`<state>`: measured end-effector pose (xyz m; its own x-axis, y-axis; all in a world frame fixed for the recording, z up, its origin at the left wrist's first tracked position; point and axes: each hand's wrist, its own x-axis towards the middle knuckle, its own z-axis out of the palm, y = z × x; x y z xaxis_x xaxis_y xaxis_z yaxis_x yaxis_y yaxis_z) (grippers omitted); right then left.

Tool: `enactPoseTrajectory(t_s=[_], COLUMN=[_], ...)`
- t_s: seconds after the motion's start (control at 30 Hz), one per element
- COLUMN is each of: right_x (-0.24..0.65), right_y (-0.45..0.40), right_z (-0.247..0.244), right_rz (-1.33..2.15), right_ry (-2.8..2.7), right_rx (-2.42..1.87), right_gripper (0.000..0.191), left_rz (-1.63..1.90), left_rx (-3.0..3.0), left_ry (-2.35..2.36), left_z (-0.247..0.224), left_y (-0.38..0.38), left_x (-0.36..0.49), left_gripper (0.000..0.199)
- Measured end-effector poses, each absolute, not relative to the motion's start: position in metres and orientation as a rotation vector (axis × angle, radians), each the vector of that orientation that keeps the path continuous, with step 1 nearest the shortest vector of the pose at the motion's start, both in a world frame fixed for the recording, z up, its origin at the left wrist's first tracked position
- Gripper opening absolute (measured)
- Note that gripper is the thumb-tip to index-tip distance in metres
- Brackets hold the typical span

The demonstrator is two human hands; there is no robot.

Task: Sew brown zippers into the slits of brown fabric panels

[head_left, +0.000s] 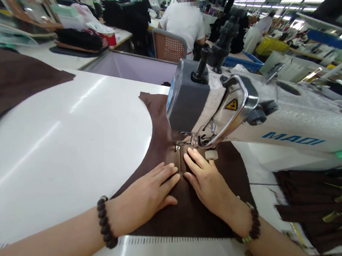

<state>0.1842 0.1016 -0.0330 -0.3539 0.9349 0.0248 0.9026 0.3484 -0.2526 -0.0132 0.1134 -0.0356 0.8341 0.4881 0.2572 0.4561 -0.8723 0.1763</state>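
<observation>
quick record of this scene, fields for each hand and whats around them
left hand: flat on brown fabric panel, left of the zipper
right hand: flat on the same panel, right of the zipper
machine: MAQI sewing machine, its needle area just ahead of the fingertips
rest: white work table; dark stacked pieces; seated co-worker

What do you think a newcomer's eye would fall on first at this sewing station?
The white MAQI sewing machine fills the right side. Just below its needle, the left hand and right hand lie flat on a dark brown fabric panel, either side of a zipper. Farther back, a co-worker in a white shirt sits on a cane-backed chair.
</observation>
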Motion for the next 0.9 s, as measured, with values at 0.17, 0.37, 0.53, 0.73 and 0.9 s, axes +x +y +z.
enactPoseTrajectory(t_s=[0.17,0.37,0.53,0.73,0.9], right_x=[0.185,0.187,0.188,0.189,0.189], right_y=[0.099,0.103,0.107,0.114,0.119], right_z=[-0.034,-0.033,-0.034,-0.036,-0.038], right_rz=[0.319,0.345,0.368,0.373,0.335], right_ry=[-2.441,-2.431,-2.420,-2.397,-2.389], right_rx=[-1.676,-1.670,-1.659,-1.621,-1.616], right_gripper=[0.042,0.042,0.043,0.044,0.041], left_rz=[0.414,0.400,0.423,0.409,0.369], left_rx=[2.912,2.903,2.903,2.872,2.847], left_ry=[0.755,0.717,0.706,0.731,0.727], left_z=[-0.038,-0.040,-0.041,-0.042,-0.043], left_y=[0.111,0.116,0.120,0.125,0.132], left_x=[-0.011,-0.012,-0.013,-0.011,-0.011], left_gripper=[0.048,0.042,0.040,0.039,0.038])
